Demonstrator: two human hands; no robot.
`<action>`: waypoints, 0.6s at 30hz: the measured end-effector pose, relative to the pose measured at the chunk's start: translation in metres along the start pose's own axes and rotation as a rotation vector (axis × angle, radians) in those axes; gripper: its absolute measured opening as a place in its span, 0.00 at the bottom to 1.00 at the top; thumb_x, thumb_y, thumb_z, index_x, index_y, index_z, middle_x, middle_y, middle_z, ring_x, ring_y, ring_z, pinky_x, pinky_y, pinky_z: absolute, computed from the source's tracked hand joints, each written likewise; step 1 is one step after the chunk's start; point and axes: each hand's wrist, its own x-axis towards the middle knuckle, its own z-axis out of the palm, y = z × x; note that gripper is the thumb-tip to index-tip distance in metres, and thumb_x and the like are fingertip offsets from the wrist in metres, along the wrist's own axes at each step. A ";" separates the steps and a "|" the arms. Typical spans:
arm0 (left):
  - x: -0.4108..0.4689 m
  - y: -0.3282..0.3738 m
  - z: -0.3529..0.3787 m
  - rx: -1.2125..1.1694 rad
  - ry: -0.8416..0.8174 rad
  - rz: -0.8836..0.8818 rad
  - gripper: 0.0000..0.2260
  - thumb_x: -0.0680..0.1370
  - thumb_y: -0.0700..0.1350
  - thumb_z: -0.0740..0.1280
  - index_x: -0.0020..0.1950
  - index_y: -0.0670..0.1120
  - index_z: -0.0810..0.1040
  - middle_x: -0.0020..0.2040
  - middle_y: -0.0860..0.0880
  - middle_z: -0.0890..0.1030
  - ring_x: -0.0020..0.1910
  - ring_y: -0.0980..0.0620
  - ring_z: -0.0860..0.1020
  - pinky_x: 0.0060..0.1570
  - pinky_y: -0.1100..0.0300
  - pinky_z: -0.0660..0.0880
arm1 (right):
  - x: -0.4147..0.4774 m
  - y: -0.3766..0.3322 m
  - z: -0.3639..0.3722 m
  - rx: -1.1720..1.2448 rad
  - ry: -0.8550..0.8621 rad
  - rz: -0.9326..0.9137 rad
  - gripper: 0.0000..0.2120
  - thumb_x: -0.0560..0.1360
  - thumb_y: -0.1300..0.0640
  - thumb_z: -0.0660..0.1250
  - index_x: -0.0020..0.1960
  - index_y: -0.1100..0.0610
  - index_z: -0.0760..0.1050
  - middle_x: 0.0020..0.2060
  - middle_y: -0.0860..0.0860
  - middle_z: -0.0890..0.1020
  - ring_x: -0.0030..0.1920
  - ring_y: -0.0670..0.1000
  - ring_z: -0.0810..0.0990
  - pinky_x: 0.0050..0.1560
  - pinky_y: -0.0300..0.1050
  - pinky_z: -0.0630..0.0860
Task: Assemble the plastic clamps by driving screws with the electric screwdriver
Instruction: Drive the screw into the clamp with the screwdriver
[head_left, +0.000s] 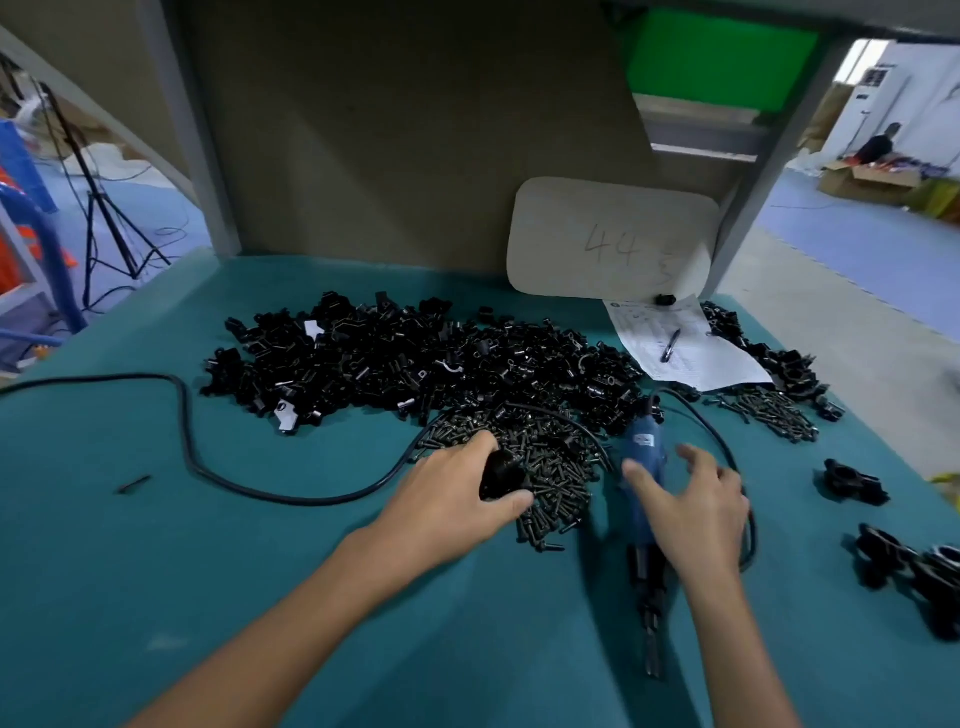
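Atop the screws (550, 467), left hand (447, 499) grips a clamp (501, 475); screwdriver (644, 447) at its three o'clock, perhaps touching the spread right hand (691, 509).

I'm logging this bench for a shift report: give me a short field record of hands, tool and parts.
left hand: grips black plastic clamp piece over heap of black screws
right hand: fingers spread above blue electric screwdriver, not gripping
screwdriver: lies flat on teal table
loose parts: large pile of black plastic clamp parts behind screws
set aside: few black clamps, right edge

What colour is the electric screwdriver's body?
The electric screwdriver is blue, black toward the bit; head view.
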 end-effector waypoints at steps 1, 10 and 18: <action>0.003 0.005 0.001 -0.031 -0.013 0.012 0.16 0.75 0.63 0.68 0.45 0.56 0.64 0.39 0.57 0.76 0.38 0.58 0.75 0.34 0.59 0.70 | -0.006 -0.010 -0.005 0.155 -0.040 -0.083 0.27 0.74 0.38 0.72 0.68 0.49 0.75 0.63 0.54 0.78 0.64 0.57 0.76 0.65 0.56 0.73; 0.022 0.036 0.009 -0.329 -0.158 0.073 0.25 0.67 0.56 0.78 0.59 0.64 0.70 0.45 0.62 0.79 0.37 0.60 0.76 0.39 0.64 0.72 | -0.030 -0.016 -0.013 0.569 -0.280 -0.231 0.13 0.74 0.41 0.71 0.56 0.43 0.80 0.48 0.43 0.85 0.49 0.47 0.83 0.52 0.50 0.82; 0.028 -0.063 -0.012 -0.205 0.070 -0.096 0.12 0.76 0.47 0.74 0.48 0.65 0.78 0.42 0.65 0.81 0.40 0.60 0.79 0.38 0.68 0.71 | 0.075 0.103 -0.090 -0.194 0.152 0.071 0.17 0.81 0.52 0.66 0.63 0.59 0.65 0.45 0.58 0.80 0.50 0.64 0.78 0.43 0.56 0.76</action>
